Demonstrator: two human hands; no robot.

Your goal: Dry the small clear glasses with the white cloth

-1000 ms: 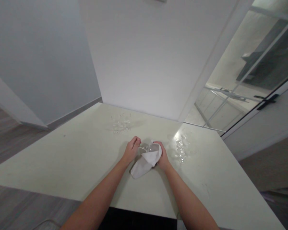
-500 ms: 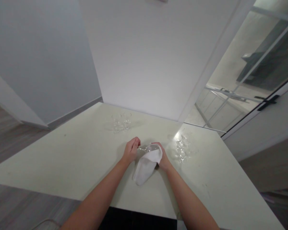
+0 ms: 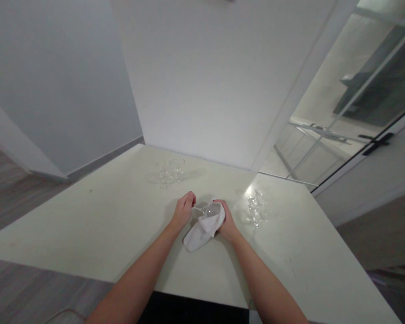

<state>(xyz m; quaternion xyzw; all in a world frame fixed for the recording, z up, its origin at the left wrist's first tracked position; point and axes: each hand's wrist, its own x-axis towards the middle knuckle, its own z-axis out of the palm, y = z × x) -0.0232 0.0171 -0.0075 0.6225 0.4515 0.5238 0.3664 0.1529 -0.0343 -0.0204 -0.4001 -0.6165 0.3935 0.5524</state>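
Observation:
A clear stemmed glass [image 3: 210,209] lies sideways between my hands, above the pale table. My left hand [image 3: 185,208] is closed at its base end, pinching the foot or stem. Wrapped about the bowl is a white cloth [image 3: 202,231], which my right hand [image 3: 227,221] grips together with the glass. The cloth's loose end hangs down toward the left, near the tabletop. My right fingers are partly hidden behind the cloth and bowl.
Stemmed glasses [image 3: 170,171] stand on the table [image 3: 87,225] at the back left. More clear glasses [image 3: 255,209] stand close to my right hand. A white wall [image 3: 202,90] rises behind the table; a glazed door [image 3: 324,130] is at the right.
The cloth has shifted around the bowl, and its loose end has swung up and to the left. My right hand has turned slightly; the left has barely moved.

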